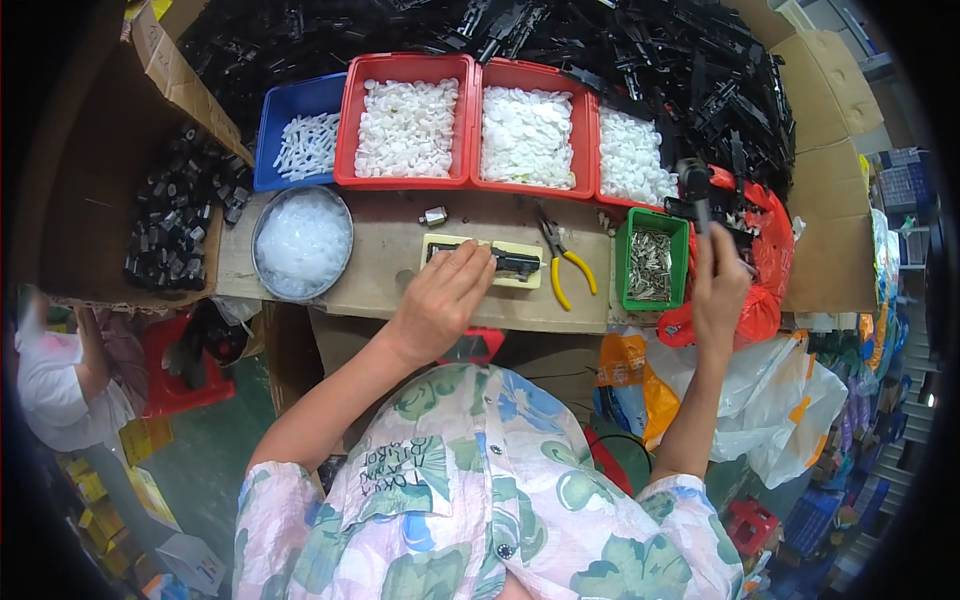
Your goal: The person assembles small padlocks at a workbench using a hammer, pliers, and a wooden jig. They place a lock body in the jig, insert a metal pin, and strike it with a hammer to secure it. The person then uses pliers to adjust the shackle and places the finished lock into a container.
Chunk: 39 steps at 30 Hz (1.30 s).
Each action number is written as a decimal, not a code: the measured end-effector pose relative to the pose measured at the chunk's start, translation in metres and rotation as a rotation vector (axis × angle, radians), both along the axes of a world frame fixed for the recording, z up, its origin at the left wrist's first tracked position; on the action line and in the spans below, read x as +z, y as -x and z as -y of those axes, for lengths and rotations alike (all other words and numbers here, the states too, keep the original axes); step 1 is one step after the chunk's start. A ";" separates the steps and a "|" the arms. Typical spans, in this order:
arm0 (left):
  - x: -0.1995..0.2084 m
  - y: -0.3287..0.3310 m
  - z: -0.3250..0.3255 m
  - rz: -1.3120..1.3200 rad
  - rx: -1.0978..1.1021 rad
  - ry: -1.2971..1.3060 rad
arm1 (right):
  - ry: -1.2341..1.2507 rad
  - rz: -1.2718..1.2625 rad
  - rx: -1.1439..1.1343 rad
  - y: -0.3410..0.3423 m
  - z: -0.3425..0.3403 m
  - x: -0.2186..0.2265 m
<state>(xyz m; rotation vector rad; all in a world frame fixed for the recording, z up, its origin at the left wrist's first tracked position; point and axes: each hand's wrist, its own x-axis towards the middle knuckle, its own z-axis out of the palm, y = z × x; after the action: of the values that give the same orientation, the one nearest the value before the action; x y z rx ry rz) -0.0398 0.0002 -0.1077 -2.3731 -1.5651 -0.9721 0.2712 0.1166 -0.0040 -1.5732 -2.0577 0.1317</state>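
Note:
My left hand (447, 297) presses its fingers, held together, on a long black plastic part (515, 262). That part lies in a cream rectangular block (532, 279) on the bench, and my fingers cover its left half. Raised at the right, my right hand (722, 285) is wrapped round the handle of a hammer (692, 180) with a dark head. Between the hands lie pliers (570, 262) with yellow handles. A green bin (624, 262) of small metal pins stands just left of my right hand.
Red bins (347, 150) of small white pieces and a blue bin (265, 150) line the back. A metal bowl (258, 262) with clear plastic pieces sits left. Black parts (690, 70) are heaped behind; a red bag (770, 270) lies right. Another person (75, 370) sits at far left.

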 end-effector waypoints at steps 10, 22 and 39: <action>0.001 -0.001 -0.003 0.018 -0.024 -0.045 | 0.300 -0.022 0.462 0.072 0.074 -0.020; -0.002 -0.003 -0.004 0.039 -0.013 -0.075 | 0.018 -0.171 0.469 0.078 0.083 -0.010; 0.008 -0.014 0.007 0.107 0.021 0.040 | 0.155 0.024 0.470 0.085 0.077 -0.012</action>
<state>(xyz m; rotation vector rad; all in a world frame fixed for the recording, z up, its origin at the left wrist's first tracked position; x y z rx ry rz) -0.0259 -0.0064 -0.0997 -2.3623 -1.6581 -1.0899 0.1858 0.0392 -0.0158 -1.1474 -2.4523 0.4540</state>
